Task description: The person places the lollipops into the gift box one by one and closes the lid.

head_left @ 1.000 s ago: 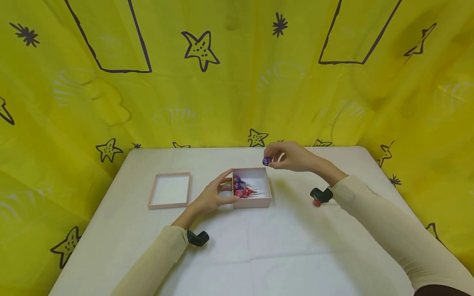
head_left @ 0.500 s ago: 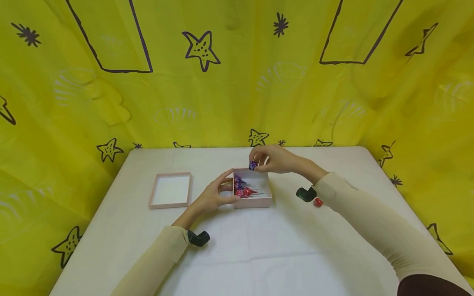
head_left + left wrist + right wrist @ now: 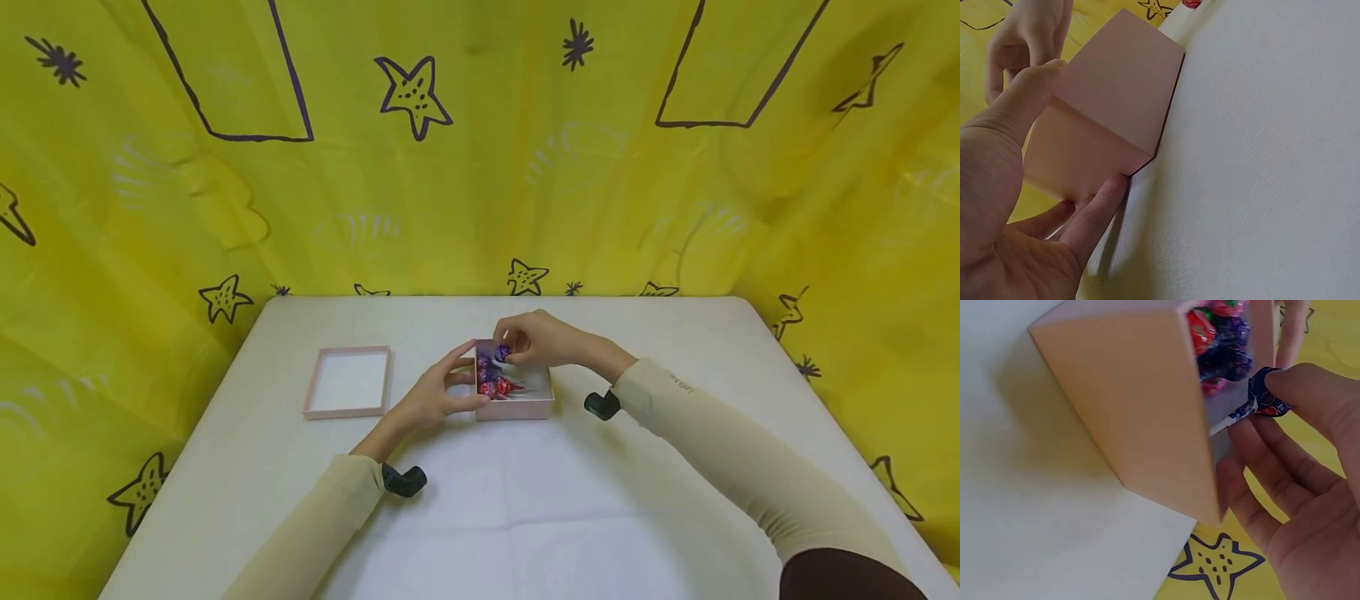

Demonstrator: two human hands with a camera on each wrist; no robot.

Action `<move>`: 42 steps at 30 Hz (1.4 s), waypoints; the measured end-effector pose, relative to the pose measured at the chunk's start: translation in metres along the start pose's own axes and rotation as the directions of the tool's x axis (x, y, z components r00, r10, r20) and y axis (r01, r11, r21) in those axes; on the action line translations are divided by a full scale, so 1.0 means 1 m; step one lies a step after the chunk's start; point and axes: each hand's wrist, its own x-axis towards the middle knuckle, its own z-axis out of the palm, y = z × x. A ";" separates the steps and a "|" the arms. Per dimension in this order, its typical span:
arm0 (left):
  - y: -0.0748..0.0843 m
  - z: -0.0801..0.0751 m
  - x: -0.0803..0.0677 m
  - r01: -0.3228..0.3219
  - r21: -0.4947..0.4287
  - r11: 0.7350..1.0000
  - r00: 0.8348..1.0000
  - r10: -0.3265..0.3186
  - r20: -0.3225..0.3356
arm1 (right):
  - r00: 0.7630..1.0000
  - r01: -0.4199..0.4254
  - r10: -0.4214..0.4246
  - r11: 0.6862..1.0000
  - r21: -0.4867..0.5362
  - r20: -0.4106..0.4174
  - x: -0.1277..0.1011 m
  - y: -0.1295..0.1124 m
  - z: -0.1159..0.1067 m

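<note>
My right hand (image 3: pixel 551 337) pinches a purple-wrapped lollipop (image 3: pixel 1269 394) by its head between thumb and fingers, at the inside of an open pale pink box (image 3: pixel 517 410). The lollipop's white stick points down into the box. Several red and purple lollipops (image 3: pixel 1222 347) lie inside along the left wall. My left hand (image 3: pixel 435 396) holds the box on its left side, thumb at the near corner and index finger at the far corner. In the left wrist view, the thumb rests on the rim and the other fingers touch the side wall near the table.
The pink box lid (image 3: pixel 347 379) lies to the left, its white inside up. One red lollipop (image 3: pixel 1191 3) lies on the white tablecloth (image 3: pixel 517 500) beyond the box. A yellow patterned curtain (image 3: pixel 480 167) hangs behind the table.
My right hand has moved left and down with the purple lollipop, from right of the box to within its rim. My left hand has stayed at the box.
</note>
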 end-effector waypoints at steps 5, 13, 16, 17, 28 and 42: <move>0.000 0.000 0.001 0.004 0.003 1.000 1.000 -0.004 -0.008 | 0.999 0.030 -0.029 0.999 -0.034 0.017 0.000 0.001 0.008; 0.000 0.000 0.000 -0.013 -0.001 1.000 1.000 0.013 0.001 | 0.998 -0.005 0.010 0.997 -0.078 0.059 -0.001 -0.002 0.015; 0.000 -0.001 0.001 -0.015 -0.004 1.000 1.000 0.015 0.004 | 0.997 -0.009 0.015 0.997 -0.081 0.075 -0.002 -0.003 0.017; 0.000 -0.001 0.001 -0.014 -0.005 1.000 1.000 0.014 0.005 | 0.997 -0.011 0.017 0.997 -0.079 0.077 -0.002 -0.003 0.017; 0.001 0.000 0.001 -0.022 -0.012 1.000 1.000 0.022 0.009 | 0.997 -0.015 0.021 0.996 -0.086 0.075 0.001 0.001 0.022; -0.003 0.000 0.001 -0.016 -0.009 1.000 1.000 0.017 0.011 | 0.997 -0.015 0.021 0.997 -0.079 0.075 0.003 0.002 0.025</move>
